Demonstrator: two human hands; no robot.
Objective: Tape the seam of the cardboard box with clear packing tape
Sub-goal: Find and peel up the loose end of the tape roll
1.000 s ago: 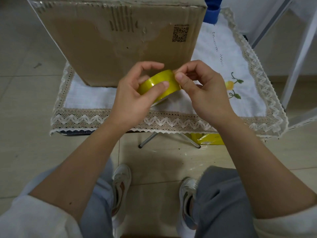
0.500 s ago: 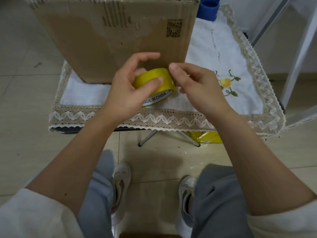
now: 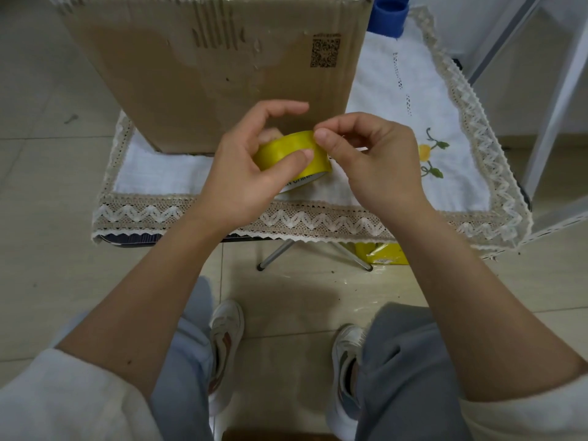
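Observation:
A tall brown cardboard box [image 3: 216,74] stands at the back of a small table covered by a white lace-edged cloth [image 3: 445,173]. In front of the box I hold a yellowish roll of packing tape [image 3: 286,151]. My left hand [image 3: 251,167] grips the roll, thumb across its outer face. My right hand [image 3: 369,160] is at the roll's right edge, thumb and forefinger pinched together on its surface. Whether a loose tape end sits between those fingers I cannot tell. The box's top seam is out of view.
A blue object [image 3: 389,14] sits behind the box's right corner. A white metal frame [image 3: 556,100] stands to the right of the table. Under the table lies a yellow package [image 3: 381,254] beside the metal legs [image 3: 276,256]. My knees and shoes are below.
The roll has tilted a little in my left hand and my right thumb and forefinger have shifted along its edge, from resting beside it to pinching at the top right of its surface.

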